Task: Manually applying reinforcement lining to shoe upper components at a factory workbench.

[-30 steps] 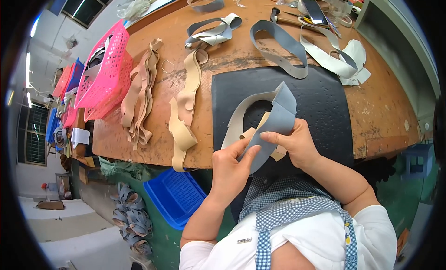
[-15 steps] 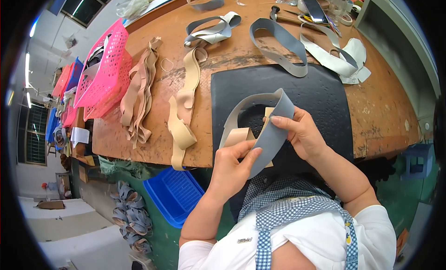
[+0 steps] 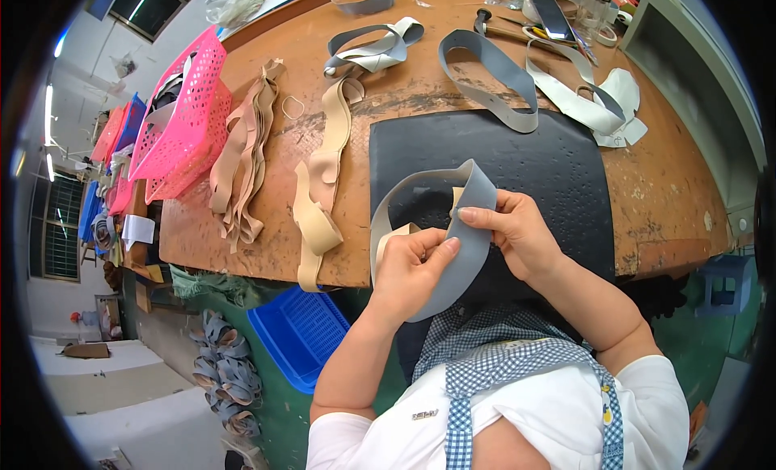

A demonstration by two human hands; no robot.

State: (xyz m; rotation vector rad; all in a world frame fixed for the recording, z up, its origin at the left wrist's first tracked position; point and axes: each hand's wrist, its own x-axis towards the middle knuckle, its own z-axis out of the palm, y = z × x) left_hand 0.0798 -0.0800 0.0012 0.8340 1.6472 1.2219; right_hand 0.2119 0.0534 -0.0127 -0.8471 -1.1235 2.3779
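Both hands grip a wide grey-blue strip (image 3: 462,264) curved into a loop, held over a black mat (image 3: 558,195). My left hand (image 3: 414,268) pinches it at the near left side, thumb on top. A short way to the right, my right hand (image 3: 517,229) presses its thumb on the strip's face, fingers behind it. A tan strip (image 3: 406,230) shows inside the loop beside my left hand, and a small pale-yellow edge (image 3: 457,197) peeks out near my right thumb. How the tan and grey layers join is hidden by the fingers.
Tan strips (image 3: 323,179) and a bundle of brownish strips (image 3: 246,155) lie on the wooden table to the left, beside a pink basket (image 3: 182,106). Grey loops (image 3: 489,78), a phone (image 3: 552,19) and a hammer (image 3: 482,21) are at the back. A blue basket (image 3: 303,333) sits below.
Both hands and the grey-blue loop have shifted slightly left. My hands have come closer together along the strip, and the loop has tilted a little.
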